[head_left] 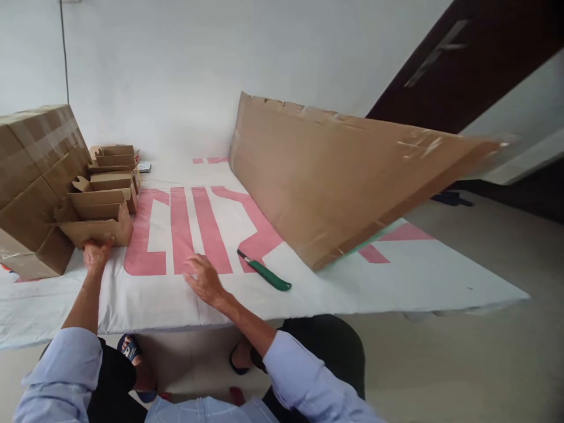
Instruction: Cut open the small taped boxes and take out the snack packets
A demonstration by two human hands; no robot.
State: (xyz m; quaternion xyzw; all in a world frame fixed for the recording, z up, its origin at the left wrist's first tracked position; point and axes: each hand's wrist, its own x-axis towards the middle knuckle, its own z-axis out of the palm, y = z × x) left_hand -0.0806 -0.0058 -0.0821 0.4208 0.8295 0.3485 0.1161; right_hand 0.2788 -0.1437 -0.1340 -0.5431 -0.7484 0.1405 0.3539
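My left hand (96,254) rests against the front of a small open cardboard box (100,220), the nearest in a row of several such boxes; its fingers curl at the box's lower edge. My right hand (203,278) lies open, fingers spread flat on the white banner with pink letters (185,235) that covers the floor. A green-handled utility knife (265,272) lies on the banner to the right of my right hand, apart from it. A large flat cardboard sheet (335,176) stands tilted on its edge beyond the knife.
A big taped cardboard carton (33,176) sits at the far left behind the small boxes. White wall at the back, a dark door (467,64) at the upper right. Bare tiled floor (484,352) lies right of the banner. My legs and sandals are below.
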